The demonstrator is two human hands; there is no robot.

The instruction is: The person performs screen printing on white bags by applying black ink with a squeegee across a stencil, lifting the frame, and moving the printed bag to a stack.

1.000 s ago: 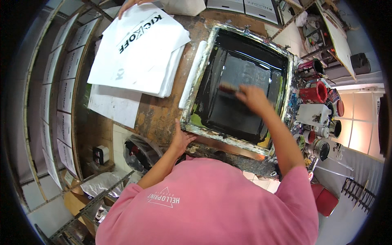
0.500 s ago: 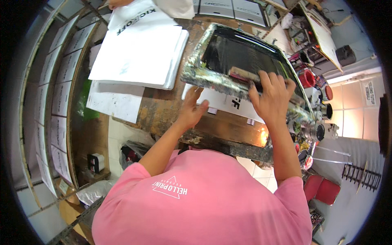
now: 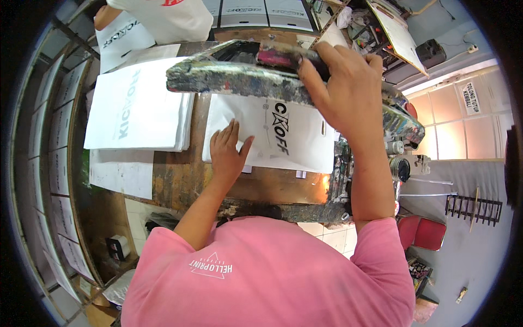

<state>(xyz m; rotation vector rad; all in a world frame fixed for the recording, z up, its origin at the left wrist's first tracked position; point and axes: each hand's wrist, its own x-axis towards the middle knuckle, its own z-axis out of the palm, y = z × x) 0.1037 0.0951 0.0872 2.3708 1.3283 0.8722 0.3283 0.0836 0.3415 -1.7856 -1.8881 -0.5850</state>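
My right hand point(image 3: 348, 87) is closed around the squeegee point(image 3: 275, 57), at the near edge of a paint-crusted screen printing frame point(image 3: 234, 82). The frame stands tilted up, its near side lifted above the table. Beneath it lies a flat white bag point(image 3: 305, 141) with black lettering and a slot handle. My left hand point(image 3: 226, 155) rests on the left part of this bag, fingers stretched out. The frame hides the bag's far edge, and the right fingertips are partly out of sight behind the squeegee.
To the left is a stack of white printed bags point(image 3: 136, 109) on the stained wooden table point(image 3: 180, 169). A co-worker's hand point(image 3: 106, 17) is at another printed bag point(image 3: 122, 41) beyond it. Racks point(image 3: 62, 163) of printed bags line the left side. Paint containers point(image 3: 400, 169) stand at the right.
The frame's near side has risen and tilts more steeply, with my right hand and the squeegee. More of the printed bag shows. My left hand has come off the frame's edge onto the bag.
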